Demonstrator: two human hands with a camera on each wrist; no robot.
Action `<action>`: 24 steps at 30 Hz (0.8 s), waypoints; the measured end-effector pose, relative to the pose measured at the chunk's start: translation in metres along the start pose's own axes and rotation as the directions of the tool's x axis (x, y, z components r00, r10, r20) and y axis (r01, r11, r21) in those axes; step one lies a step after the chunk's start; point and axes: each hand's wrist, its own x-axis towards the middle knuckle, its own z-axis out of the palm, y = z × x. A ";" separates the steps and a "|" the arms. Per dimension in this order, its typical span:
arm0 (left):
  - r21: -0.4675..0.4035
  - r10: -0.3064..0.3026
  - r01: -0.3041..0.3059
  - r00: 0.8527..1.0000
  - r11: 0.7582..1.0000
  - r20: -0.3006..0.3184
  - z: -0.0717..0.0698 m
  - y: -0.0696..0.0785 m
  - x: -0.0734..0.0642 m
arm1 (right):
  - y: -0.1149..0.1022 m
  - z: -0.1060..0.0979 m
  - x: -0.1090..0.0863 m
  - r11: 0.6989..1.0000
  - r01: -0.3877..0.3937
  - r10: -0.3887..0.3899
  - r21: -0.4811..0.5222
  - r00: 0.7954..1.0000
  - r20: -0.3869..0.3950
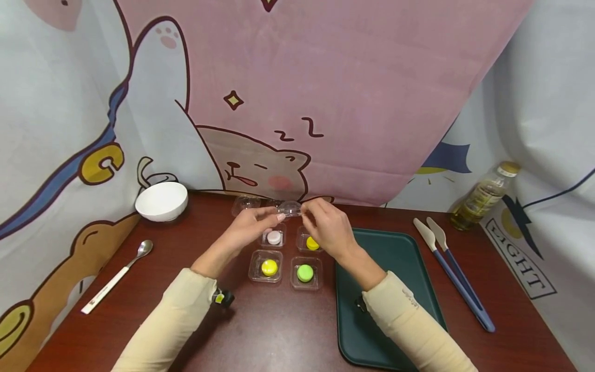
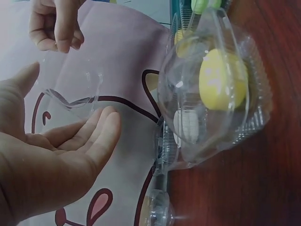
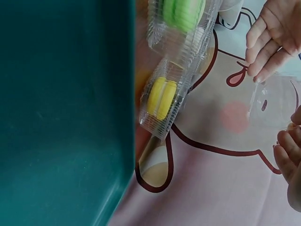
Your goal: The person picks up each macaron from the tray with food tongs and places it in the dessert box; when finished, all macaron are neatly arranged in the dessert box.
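Note:
Above the far row of small clear boxes, both hands hold a clear plastic dome lid (image 1: 290, 208) between them. My left hand (image 1: 248, 226) has its thumb and fingertips at the lid's left edge. At the other edge, my right hand (image 1: 327, 227) pinches the rim with curled fingers. Below are a pale macaron (image 1: 274, 237) and a yellow macaron (image 1: 313, 243) in their boxes, the latter partly hidden by the right hand. In the near row sit another yellow macaron (image 1: 269, 267) and a green macaron (image 1: 304, 273), each in a clear box.
Another clear plastic piece (image 1: 245, 205) lies by the back wall. At left are a white bowl (image 1: 161, 201) and a spoon (image 1: 118, 276). A dark green tray (image 1: 386, 310) lies under the right forearm, with blue-handled tongs (image 1: 457, 274) and an oil bottle (image 1: 485, 196) farther right.

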 end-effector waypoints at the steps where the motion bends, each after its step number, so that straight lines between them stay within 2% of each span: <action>1: -0.001 -0.003 0.003 1.000 1.000 0.000 0.000 0.000 0.000 | 0.000 0.000 0.000 1.000 0.005 -0.005 -0.005 1.000 0.000; 7: 0.010 0.009 -0.009 1.000 1.000 -0.025 -0.002 -0.002 0.000 | 0.002 -0.001 -0.001 1.000 0.009 -0.010 0.018 1.000 0.028; 9: -0.001 0.029 -0.029 0.999 1.000 -0.034 -0.002 -0.003 0.000 | 0.003 -0.002 0.000 0.998 -0.019 0.015 0.067 0.998 0.069; 11: -0.006 0.053 -0.053 0.998 0.999 -0.042 -0.004 -0.003 0.000 | 0.005 -0.005 0.001 0.989 -0.080 0.062 0.125 0.988 0.141; 12: -0.001 0.067 -0.067 0.997 0.998 -0.045 -0.005 -0.004 0.000 | 0.006 -0.006 0.002 0.980 -0.122 0.092 0.157 0.978 0.185; 14: 0.015 0.097 -0.097 0.994 0.995 -0.051 -0.007 -0.005 -0.001 | 0.007 -0.009 0.005 0.955 -0.221 0.158 0.200 0.944 0.289; 16: 0.043 0.131 -0.129 0.990 0.991 -0.054 -0.009 -0.007 -0.001 | 0.009 -0.011 0.007 0.924 -0.316 0.216 0.214 0.895 0.390; 19: 0.091 0.177 -0.172 0.982 0.981 -0.057 -0.011 -0.010 -0.001 | 0.011 -0.010 0.008 0.884 -0.413 0.264 0.220 0.829 0.493; 21: 0.127 0.208 -0.199 0.977 0.972 -0.055 -0.012 -0.012 -0.001 | 0.013 -0.008 0.008 0.867 -0.444 0.272 0.228 0.804 0.528; 24: 0.180 0.244 -0.232 0.968 0.956 -0.049 -0.014 -0.013 -0.002 | 0.013 -0.005 0.007 0.858 -0.455 0.266 0.238 0.790 0.552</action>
